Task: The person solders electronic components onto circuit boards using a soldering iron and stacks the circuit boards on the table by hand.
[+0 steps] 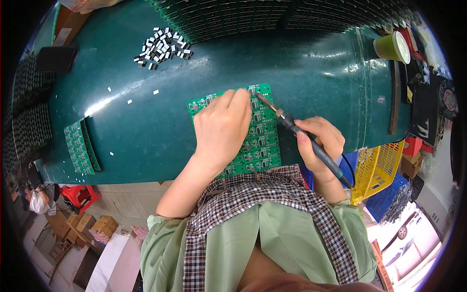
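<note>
Soldering iron: tip at the far right part of the green board panel, contact unclear. Points left and away from the person; long axis diagonal, handle running out past the panel's right side. Right hand pinches the handle, thumb against fingers. Left hand on the panel, fingers curled, tips hidden; can't tell if pinching. Black-and-white parts pile beyond panel, to its left.

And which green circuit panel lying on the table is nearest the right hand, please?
The panel under the left hand, with the soldering iron's tip over it; the other panels lie untouched, farther left.
</note>
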Tool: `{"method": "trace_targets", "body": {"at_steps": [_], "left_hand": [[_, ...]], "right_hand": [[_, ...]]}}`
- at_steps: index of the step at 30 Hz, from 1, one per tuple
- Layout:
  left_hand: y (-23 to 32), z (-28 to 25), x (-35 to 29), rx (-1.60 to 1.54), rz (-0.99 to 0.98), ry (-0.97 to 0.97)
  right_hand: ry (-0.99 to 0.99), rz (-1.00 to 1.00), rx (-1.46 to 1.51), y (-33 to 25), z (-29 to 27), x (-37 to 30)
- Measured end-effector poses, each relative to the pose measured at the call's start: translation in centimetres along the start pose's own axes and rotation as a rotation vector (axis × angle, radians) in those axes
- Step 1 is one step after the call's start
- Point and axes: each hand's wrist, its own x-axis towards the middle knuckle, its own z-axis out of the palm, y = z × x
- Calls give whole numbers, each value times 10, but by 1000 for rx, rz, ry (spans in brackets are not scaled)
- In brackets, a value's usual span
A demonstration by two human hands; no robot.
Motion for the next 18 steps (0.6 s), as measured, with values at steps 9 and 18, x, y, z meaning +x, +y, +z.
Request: {"method": "trace_targets", "body": {"at_steps": [9, 18], "left_hand": [[0, -5, -5, -34, 10, 23], [5, -11, -19, -85, -10, 52]], "right_hand": [[24, -2, -26, -10, -2, -3], [22, 18, -33, -14, -9, -12]]}}
